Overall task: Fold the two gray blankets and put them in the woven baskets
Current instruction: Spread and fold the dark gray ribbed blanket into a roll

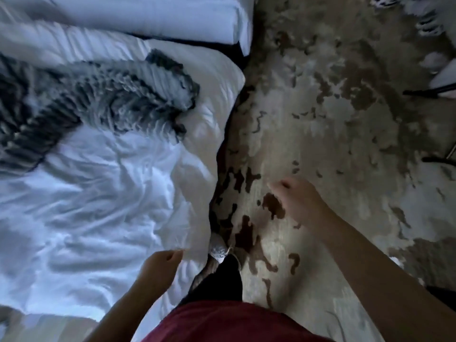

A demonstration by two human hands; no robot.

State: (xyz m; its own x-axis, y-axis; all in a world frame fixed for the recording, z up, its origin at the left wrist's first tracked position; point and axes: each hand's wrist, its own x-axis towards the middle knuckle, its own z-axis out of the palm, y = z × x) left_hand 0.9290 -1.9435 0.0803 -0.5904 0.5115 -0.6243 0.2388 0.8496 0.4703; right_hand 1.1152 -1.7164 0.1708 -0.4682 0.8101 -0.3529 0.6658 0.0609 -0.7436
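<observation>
A gray ribbed blanket [81,102] lies crumpled across the upper left of the white bed [98,198], one end reaching toward the bed's right edge. My left hand [158,267] hangs over the bed's lower right edge, fingers loosely curled, holding nothing. My right hand [298,203] is out over the rug, blurred, fingers loosely curled and empty. Both hands are well apart from the blanket. I see only one gray blanket, and no woven basket is in view.
White pillows [148,18] lie at the head of the bed, top left. A beige rug with dark brown patches [333,132] covers the floor on the right. Dark thin furniture legs [429,91] stand at the right edge. My foot [219,250] is beside the bed.
</observation>
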